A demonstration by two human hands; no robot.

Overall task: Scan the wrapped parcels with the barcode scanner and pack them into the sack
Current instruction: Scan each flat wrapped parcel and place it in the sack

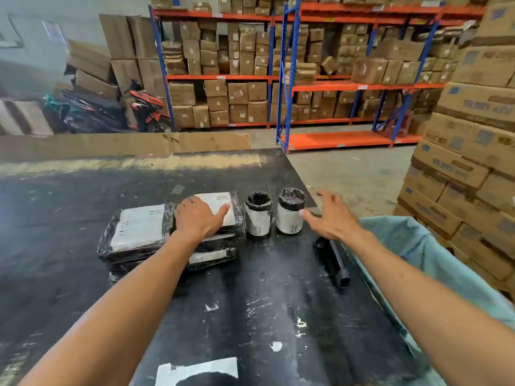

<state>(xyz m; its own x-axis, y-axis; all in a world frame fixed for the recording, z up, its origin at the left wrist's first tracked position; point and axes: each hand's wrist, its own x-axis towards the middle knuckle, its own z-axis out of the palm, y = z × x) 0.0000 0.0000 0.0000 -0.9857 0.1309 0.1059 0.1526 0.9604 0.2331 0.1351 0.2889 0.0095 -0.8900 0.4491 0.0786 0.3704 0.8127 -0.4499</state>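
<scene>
1. The barcode scanner lies on the table, long axis running near to far; our right hand, fingers spread and empty, hovers just beyond it.
2. Our left hand rests flat on a wrapped parcel, partly hiding its label.
3. The sack is cut off at right.

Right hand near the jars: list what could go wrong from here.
1. The right hand is open beside the right jar; both jars stand upright and close together, so a nudge could tip one into the left jar.
2. The scanner lies at the table edge beside the sack, under the right forearm; a sweep could knock it off.
</scene>
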